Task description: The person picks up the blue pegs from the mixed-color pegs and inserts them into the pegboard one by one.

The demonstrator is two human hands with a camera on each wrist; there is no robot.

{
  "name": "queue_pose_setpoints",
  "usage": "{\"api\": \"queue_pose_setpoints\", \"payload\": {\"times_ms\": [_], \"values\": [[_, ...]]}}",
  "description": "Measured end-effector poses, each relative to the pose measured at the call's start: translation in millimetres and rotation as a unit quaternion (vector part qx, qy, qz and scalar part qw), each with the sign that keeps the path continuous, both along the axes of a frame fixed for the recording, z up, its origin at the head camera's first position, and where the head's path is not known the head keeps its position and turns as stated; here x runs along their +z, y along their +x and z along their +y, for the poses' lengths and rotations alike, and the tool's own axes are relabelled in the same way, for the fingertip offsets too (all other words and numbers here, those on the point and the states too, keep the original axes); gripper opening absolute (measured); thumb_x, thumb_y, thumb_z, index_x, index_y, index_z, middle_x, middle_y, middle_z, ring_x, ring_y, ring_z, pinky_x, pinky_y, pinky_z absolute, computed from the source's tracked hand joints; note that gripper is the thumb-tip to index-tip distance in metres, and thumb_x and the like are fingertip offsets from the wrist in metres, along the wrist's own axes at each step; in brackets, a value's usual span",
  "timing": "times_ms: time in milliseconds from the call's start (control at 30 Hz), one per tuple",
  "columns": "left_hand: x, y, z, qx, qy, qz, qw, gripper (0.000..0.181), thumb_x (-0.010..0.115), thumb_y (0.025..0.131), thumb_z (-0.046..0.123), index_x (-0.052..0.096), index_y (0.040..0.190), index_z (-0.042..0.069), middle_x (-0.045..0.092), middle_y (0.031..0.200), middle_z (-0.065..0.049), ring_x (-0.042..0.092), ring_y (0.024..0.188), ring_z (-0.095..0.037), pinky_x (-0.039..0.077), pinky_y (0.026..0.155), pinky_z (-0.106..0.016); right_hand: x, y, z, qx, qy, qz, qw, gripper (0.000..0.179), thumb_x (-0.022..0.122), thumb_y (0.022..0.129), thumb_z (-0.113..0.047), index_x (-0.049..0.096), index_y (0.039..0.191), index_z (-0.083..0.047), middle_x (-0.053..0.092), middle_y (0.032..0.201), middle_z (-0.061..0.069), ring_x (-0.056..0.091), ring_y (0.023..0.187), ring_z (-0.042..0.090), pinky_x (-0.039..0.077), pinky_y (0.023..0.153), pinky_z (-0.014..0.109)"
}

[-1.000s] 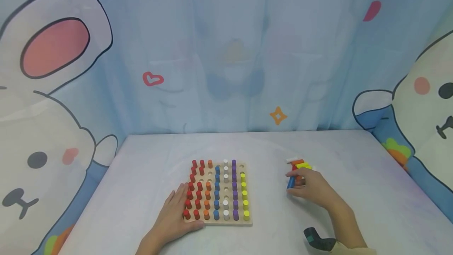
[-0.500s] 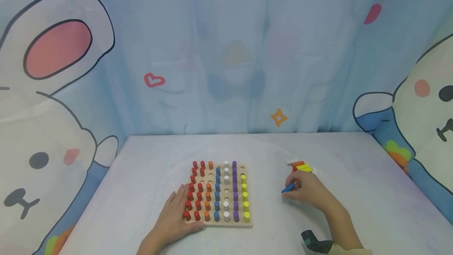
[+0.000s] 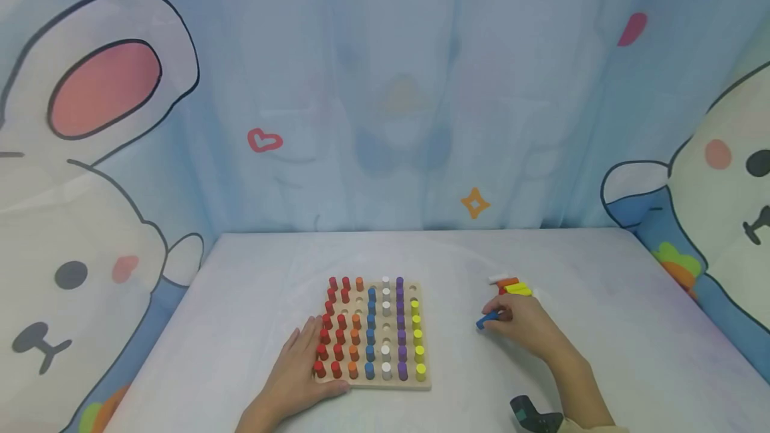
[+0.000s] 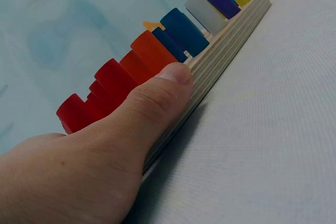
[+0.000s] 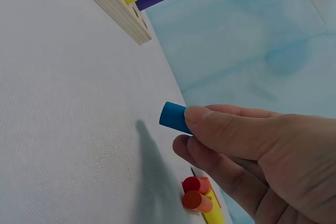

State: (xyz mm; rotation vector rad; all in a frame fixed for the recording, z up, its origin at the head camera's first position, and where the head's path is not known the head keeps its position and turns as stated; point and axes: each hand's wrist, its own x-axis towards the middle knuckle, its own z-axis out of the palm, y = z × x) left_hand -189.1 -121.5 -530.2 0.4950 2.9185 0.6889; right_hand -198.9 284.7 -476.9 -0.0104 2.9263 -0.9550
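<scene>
A wooden pegboard (image 3: 391,385) stands on the table, with columns of red, orange, blue, white, purple and yellow pegs and a few bare holes among them. My left hand (image 3: 293,367) rests at its front left corner, fingers extended along the left side and thumb (image 4: 163,90) against the front edge. To the right of the board, my right hand (image 3: 525,324) pinches a blue peg (image 5: 174,117) between thumb and fingers. One end of that peg sticks out toward the board, over the tabletop; the other is hidden in the grip.
Loose white, red, orange and yellow pegs (image 3: 519,289) lie in a small pile just behind my right hand. A dark device (image 3: 532,413) is at my right wrist. A light cloth covers the table (image 3: 271,266), and a printed curtain (image 3: 397,85) hangs behind it.
My right hand has drawn the blue peg slightly left and toward me, away from the pile. The peg has turned from pointing forward to lying more sideways. My left hand stays on the board.
</scene>
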Motion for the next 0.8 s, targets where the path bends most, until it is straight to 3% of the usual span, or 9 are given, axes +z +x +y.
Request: {"api": "queue_pose_setpoints", "payload": {"times_ms": [267, 800], "values": [[-3.7, 1.0, -2.3, 0.0, -0.005, 0.019, 0.9998, 0.125, 0.051, 0.062, 0.089, 0.022, 0.151, 0.006, 0.021, 0.158, -0.011, 0.019, 0.146, -0.027, 0.014, 0.119, -0.051, 1.1, 0.3, -5.2, 0.004, 0.01, 0.015, 0.9998, 0.023, 0.075, 0.08, -0.015, 0.072, 0.103, -0.013, 0.07, 0.096, 0.0, 0.061, 0.086, 0.014, 0.057, 0.08, 0.037], [-2.8, -0.2, -0.4, -0.001, -0.004, 0.021, 0.9998, 0.123, 0.054, 0.063, 0.086, 0.024, 0.15, 0.005, 0.024, 0.157, -0.012, 0.022, 0.145, -0.028, 0.016, 0.118, -0.052, 4.9, 1.9, -8.8, 0.011, 0.02, 0.02, 0.9995, 0.025, 0.069, 0.085, -0.009, 0.071, 0.11, -0.009, 0.07, 0.106, 0.009, 0.065, 0.096, 0.024, 0.056, 0.083, 0.041]]}}
